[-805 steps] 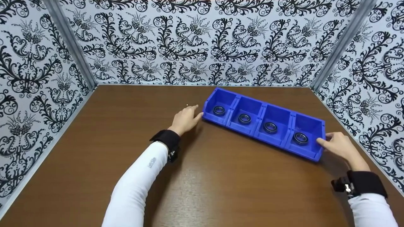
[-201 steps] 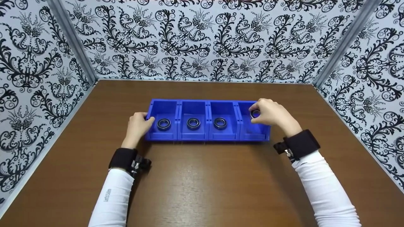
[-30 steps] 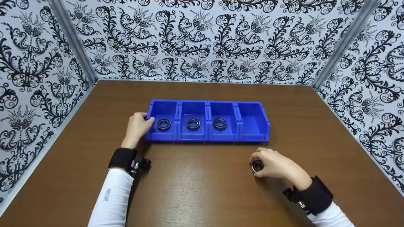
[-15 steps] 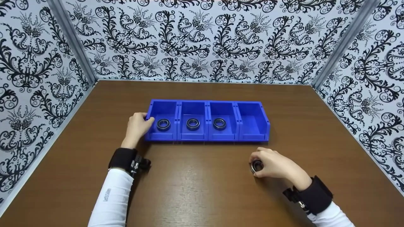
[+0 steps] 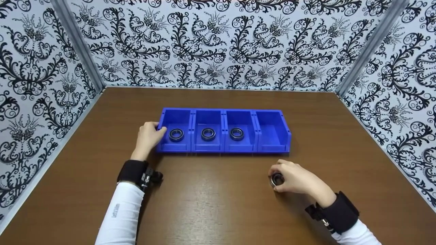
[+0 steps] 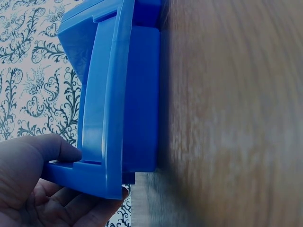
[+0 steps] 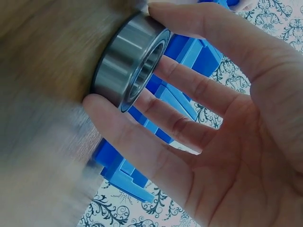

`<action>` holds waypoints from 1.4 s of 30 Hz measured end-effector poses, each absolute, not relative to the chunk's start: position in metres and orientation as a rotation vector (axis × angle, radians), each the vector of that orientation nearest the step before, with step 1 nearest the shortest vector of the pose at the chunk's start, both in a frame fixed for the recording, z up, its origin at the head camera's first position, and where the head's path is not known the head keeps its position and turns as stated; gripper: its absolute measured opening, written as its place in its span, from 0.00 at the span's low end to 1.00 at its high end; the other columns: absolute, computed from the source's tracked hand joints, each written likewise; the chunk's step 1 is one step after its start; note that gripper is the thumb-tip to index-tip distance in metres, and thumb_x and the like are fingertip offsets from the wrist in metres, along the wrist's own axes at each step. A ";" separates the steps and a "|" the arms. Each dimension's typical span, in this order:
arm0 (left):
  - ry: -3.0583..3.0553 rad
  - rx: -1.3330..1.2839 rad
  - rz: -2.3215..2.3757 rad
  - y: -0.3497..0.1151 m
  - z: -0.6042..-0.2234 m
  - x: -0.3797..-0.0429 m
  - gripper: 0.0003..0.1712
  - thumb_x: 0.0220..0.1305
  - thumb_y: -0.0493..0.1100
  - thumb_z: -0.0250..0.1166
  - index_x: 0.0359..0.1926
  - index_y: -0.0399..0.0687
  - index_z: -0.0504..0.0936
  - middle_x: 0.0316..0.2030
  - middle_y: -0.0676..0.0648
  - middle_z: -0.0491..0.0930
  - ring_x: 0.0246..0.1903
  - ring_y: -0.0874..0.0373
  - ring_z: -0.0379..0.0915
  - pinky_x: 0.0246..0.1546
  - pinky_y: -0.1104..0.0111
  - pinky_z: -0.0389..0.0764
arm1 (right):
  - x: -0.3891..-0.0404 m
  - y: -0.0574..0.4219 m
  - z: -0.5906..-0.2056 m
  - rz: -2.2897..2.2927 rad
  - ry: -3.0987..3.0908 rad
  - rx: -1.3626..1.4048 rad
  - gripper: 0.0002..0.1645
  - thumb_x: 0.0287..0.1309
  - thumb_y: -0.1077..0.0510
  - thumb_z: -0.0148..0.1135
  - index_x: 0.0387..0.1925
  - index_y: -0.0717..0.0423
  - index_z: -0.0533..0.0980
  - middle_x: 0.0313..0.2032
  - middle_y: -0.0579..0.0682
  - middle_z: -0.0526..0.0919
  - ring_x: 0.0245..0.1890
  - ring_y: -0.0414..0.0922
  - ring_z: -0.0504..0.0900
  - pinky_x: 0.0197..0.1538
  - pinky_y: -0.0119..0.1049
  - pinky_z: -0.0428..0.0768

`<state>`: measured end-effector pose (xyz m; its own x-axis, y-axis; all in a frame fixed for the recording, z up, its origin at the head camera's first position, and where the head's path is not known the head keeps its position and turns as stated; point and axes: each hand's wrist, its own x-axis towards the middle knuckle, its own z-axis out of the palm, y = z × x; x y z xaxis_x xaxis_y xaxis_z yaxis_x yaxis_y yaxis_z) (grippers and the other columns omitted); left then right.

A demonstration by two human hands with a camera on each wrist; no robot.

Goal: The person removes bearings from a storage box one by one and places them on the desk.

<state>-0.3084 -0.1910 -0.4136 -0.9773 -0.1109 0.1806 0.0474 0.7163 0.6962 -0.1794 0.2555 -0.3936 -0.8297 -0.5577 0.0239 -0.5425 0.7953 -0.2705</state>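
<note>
A blue bin row with side-by-side compartments stands on the table. My left hand grips its left end wall, thumb over the rim and fingers outside, as the left wrist view shows up close. One ball bearing lies in each of the three left compartments: the left, the second and the third. The rightmost compartment holds no bearing. In front of it, my right hand pinches another ball bearing between thumb and fingers, flat against the tabletop.
The brown wooden table extends in front of and around the bin row. Patterned panels close off the back and both sides, with grey metal posts in the corners.
Since the oldest frame the bin row has moved left and been straightened. My right hand has taken the bearing from the rightmost compartment to the table in front; the last second shows no movement.
</note>
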 end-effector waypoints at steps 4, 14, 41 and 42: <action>-2.709 0.050 -1.099 -0.191 -0.414 -0.308 0.12 0.63 0.43 0.59 0.30 0.39 0.82 0.23 0.47 0.74 0.26 0.52 0.68 0.27 0.66 0.65 | -0.178 0.255 -0.394 -0.418 2.931 -0.886 0.17 0.41 0.57 0.75 0.38 0.50 0.82 0.36 0.47 0.79 0.37 0.44 0.78 0.40 0.40 0.77; -2.685 0.055 -1.090 -0.191 -0.413 -0.308 0.12 0.61 0.43 0.59 0.21 0.44 0.76 0.18 0.52 0.67 0.25 0.53 0.65 0.26 0.66 0.63 | -0.176 0.254 -0.394 -0.424 2.929 -0.832 0.19 0.43 0.58 0.75 0.41 0.52 0.83 0.37 0.48 0.80 0.37 0.45 0.80 0.39 0.38 0.78; -2.698 0.039 -1.104 -0.191 -0.413 -0.309 0.13 0.62 0.42 0.59 0.22 0.44 0.74 0.17 0.53 0.64 0.22 0.57 0.62 0.25 0.67 0.61 | -0.177 0.242 -0.380 -0.358 3.016 -0.788 0.24 0.48 0.58 0.72 0.50 0.56 0.82 0.46 0.53 0.82 0.44 0.51 0.82 0.46 0.50 0.80; -2.698 0.036 -1.103 -0.191 -0.413 -0.309 0.12 0.62 0.42 0.59 0.23 0.43 0.75 0.17 0.53 0.63 0.22 0.57 0.61 0.25 0.67 0.61 | -0.178 0.241 -0.379 -0.360 3.020 -0.790 0.23 0.48 0.58 0.71 0.50 0.56 0.82 0.46 0.53 0.82 0.45 0.52 0.83 0.47 0.50 0.80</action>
